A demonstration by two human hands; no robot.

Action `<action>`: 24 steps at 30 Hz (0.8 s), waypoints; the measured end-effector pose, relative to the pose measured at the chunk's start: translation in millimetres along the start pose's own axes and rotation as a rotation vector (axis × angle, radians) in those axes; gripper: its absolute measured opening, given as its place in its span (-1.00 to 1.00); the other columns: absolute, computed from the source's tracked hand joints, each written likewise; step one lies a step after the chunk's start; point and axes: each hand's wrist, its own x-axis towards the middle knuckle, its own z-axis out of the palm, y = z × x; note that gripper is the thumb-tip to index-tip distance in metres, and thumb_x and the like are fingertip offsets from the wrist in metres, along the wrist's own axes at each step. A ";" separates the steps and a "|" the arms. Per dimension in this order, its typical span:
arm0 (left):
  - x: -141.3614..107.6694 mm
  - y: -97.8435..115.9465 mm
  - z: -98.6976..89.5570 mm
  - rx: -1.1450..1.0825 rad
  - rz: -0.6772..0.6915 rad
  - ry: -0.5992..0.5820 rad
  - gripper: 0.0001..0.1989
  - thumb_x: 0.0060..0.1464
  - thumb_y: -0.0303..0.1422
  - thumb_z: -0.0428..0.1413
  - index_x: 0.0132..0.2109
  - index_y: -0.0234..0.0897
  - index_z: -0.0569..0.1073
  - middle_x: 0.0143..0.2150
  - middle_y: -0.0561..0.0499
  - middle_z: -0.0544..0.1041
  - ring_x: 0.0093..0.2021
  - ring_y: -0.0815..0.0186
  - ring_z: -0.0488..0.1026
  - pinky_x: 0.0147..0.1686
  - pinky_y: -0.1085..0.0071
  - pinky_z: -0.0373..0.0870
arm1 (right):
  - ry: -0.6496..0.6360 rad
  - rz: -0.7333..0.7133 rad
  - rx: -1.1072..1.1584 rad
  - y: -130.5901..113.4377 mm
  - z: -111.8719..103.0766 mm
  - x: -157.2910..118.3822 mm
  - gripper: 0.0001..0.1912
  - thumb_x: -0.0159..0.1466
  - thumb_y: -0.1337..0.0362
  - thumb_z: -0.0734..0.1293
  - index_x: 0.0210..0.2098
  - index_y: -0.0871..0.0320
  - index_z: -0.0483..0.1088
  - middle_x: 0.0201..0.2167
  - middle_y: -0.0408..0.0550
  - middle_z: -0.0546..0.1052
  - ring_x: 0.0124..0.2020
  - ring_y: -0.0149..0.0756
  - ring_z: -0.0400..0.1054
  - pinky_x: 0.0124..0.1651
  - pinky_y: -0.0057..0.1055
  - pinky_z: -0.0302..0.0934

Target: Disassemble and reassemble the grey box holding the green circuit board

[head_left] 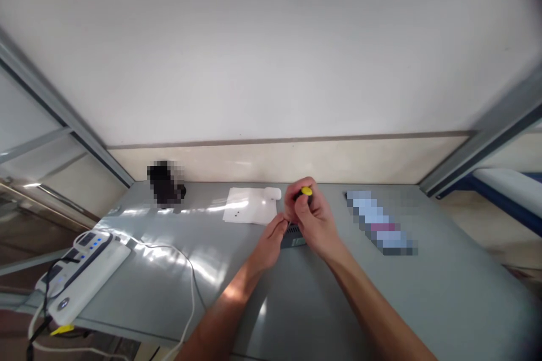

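Near the middle of the grey table, my right hand (311, 217) is closed around a screwdriver-like tool (306, 192) with a black and yellow handle. The tool stands roughly upright over a dark grey box (292, 240) with vent slots. My left hand (271, 240) is at the box's left side, its fingers pressed together near the tool's lower end. Whether those fingers pinch the shaft or a small part is too small to tell. Both hands partly cover the box.
White paper sheets (249, 206) with tiny dark bits and a white roll-like object (272, 193) lie behind left. A blurred black object (166, 183) stands farther left. A pixelated flat device (379, 223) lies right. A white power strip (84, 276) with cables sits at the left edge.
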 end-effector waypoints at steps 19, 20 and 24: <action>-4.6 14.9 0.0 0.041 -0.018 -0.023 -0.50 0.38 -0.08 0.03 0.28 -0.26 0.50 0.37 -0.15 0.48 0.47 0.01 0.27 0.50 0.07 0.11 | -0.031 0.011 -0.076 0.2 15.4 -2.5 -0.57 0.55 -0.12 0.11 -0.04 0.02 0.43 -0.44 -0.22 0.27 -0.50 -0.37 0.08 -0.44 -0.36 0.01; -4.5 14.1 0.2 0.039 -0.019 -0.006 -0.50 0.38 -0.10 0.03 0.29 -0.26 0.49 0.37 -0.15 0.49 0.47 0.01 0.28 0.50 0.07 0.12 | -0.017 0.007 -0.085 -0.7 16.1 -2.2 -0.60 0.54 -0.10 0.15 -0.09 0.03 0.44 -0.44 -0.22 0.28 -0.49 -0.38 0.11 -0.43 -0.36 0.04; -4.6 10.3 1.7 0.037 0.012 0.023 -0.51 0.39 -0.17 0.03 0.34 -0.26 0.45 0.37 -0.09 0.48 0.46 0.02 0.28 0.46 0.16 0.20 | 0.032 -0.078 -0.081 -8.3 21.5 -0.1 -0.74 0.43 0.02 0.39 -0.25 0.03 0.36 -0.33 -0.17 0.44 -0.43 -0.39 0.30 -0.36 -0.38 0.22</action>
